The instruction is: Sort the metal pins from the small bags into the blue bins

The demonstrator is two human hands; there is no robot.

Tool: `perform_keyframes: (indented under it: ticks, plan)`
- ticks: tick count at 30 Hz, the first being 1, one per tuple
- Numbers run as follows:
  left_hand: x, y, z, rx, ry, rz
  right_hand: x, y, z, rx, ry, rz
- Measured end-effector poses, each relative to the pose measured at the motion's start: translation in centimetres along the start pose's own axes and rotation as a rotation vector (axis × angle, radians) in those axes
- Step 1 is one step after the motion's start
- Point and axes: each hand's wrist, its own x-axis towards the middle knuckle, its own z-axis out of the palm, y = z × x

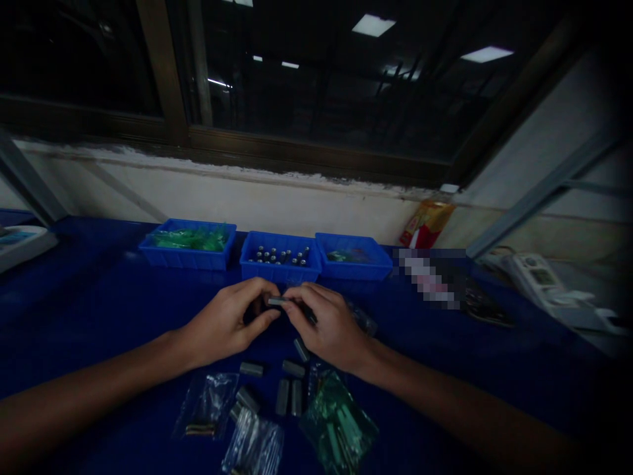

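Note:
My left hand and my right hand meet over the blue table, fingertips pinched around a small grey metal block. Part of the block is hidden by my right fingers. Below the hands lie several similar grey blocks, some side by side. A clear bag with brass-coloured pieces rests at the left. Close to it is another clear bag. To the right, a green plastic bag holds long pieces.
Three blue bins stand behind my hands: one with green bags, one with small metal cylinders, one with little in view. A red and gold packet leans at the wall. A white device sits far right.

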Motion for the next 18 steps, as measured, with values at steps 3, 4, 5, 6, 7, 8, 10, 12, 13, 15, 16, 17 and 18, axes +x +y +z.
perform_keyframes:
  ticks: [3,4,5,6,7,8,10,12,13,15,16,17,18]
  plan:
    - [-0.08,-0.22,-0.01,0.037,0.004,0.022,-0.07,-0.04,0.38,0.032,-0.013,0.009]
    - [-0.06,-0.28,-0.03,0.037,0.000,0.024,-0.15,-0.05,0.47,0.032,-0.017,0.018]
    - [-0.03,-0.32,-0.06,0.033,-0.008,0.024,-0.25,-0.05,0.54,0.028,-0.016,0.025]
    - [0.02,-0.37,-0.09,0.027,-0.016,0.022,-0.35,-0.03,0.58,0.019,-0.014,0.026]
    - [0.07,-0.42,-0.11,0.019,-0.026,0.019,-0.46,-0.01,0.62,0.005,-0.009,0.018]
    - [0.12,-0.47,-0.14,0.013,-0.039,0.016,-0.55,0.02,0.64,-0.013,-0.001,0.003]
    - [0.20,-0.60,-0.15,0.007,-0.064,0.018,-0.69,0.11,0.68,-0.054,0.006,-0.041]
    - [0.21,-0.71,-0.14,0.005,-0.089,0.022,-0.74,0.19,0.71,-0.090,0.000,-0.070]
    - [0.20,-0.74,-0.13,0.000,-0.100,0.019,-0.74,0.22,0.72,-0.100,-0.003,-0.074]
    - [0.16,-0.76,-0.11,-0.034,-0.109,-0.005,-0.70,0.24,0.74,-0.108,-0.011,-0.071]
    - [0.15,-0.75,-0.09,-0.062,-0.109,-0.024,-0.66,0.25,0.75,-0.104,-0.012,-0.065]
    - [0.16,-0.75,-0.08,-0.090,-0.104,-0.038,-0.61,0.25,0.75,-0.095,-0.011,-0.055]
    - [0.20,-0.77,-0.06,-0.111,-0.095,-0.042,-0.54,0.25,0.74,-0.082,-0.008,-0.044]
